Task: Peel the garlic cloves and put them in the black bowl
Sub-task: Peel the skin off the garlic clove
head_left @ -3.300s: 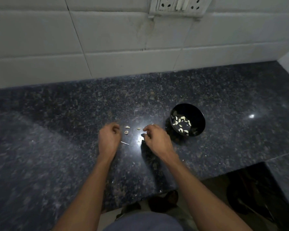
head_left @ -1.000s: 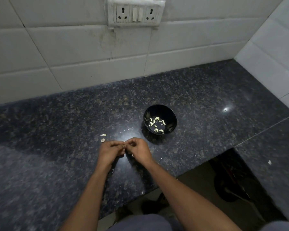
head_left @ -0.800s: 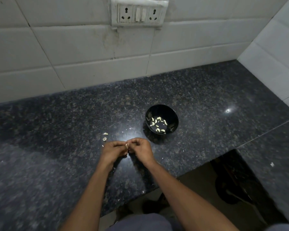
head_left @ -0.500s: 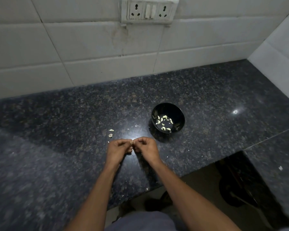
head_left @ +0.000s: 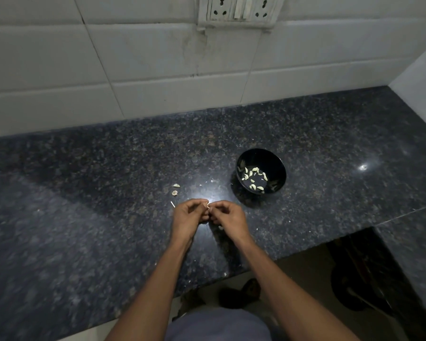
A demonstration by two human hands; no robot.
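Note:
My left hand (head_left: 188, 216) and my right hand (head_left: 228, 217) meet fingertip to fingertip just above the dark granite counter (head_left: 108, 193). Between them they pinch one small garlic clove (head_left: 207, 205), mostly hidden by the fingers. The black bowl (head_left: 276, 159) stands on the counter up and to the right of my hands, with several pale peeled cloves (head_left: 253, 177) in its bottom. Two unpeeled garlic cloves (head_left: 175, 189) lie on the counter just left of and beyond my left hand.
A thin pale sliver (head_left: 172, 204) lies beside my left hand, and bits of peel dot the counter. A white tiled wall (head_left: 158, 57) with a socket plate (head_left: 239, 11) backs the counter. The counter's front edge (head_left: 231, 273) steps back at the right.
My hands came together from apart on the counter and now hold a clove between them. The view has shifted around; the bowl and the loose cloves stay put.

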